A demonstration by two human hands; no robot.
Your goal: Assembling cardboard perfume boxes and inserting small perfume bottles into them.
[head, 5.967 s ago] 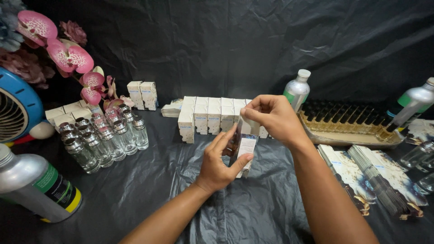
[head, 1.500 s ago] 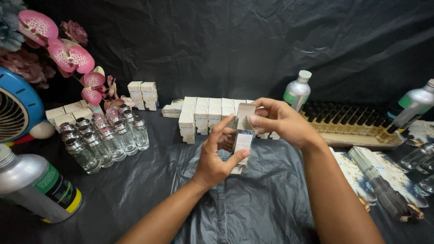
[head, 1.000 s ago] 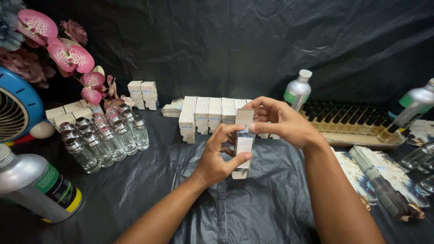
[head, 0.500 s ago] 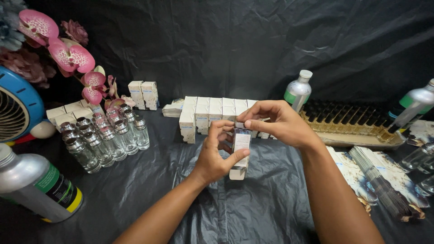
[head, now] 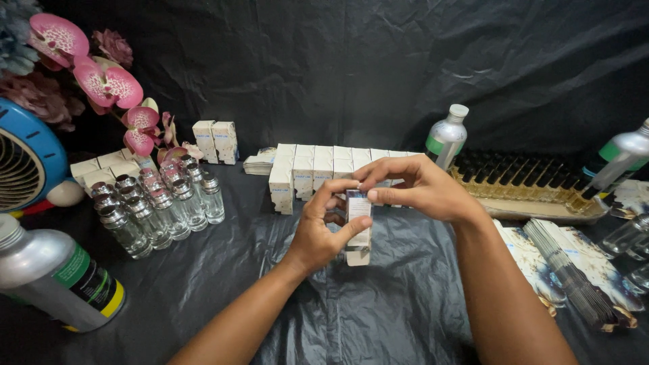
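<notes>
Three metal cans (head: 54,277), two stood-apart boxes (head: 215,141), two hands (head: 318,233) on one box (head: 357,226).

The small box (head: 358,230) is largely covered by the left hand (head: 323,233) and the right hand (head: 412,189), so its top cannot be seen. The blue fan (head: 23,159) and the metal bottle (head: 57,277) at the tabletop's left edge are cut off. Print on the white cartons (head: 318,169) is too small to tell.

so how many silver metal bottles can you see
3 silver metal bottles: one lying at the near left, one upright behind the row of boxes, one tilted at the far right. More may lie out of frame.
</notes>
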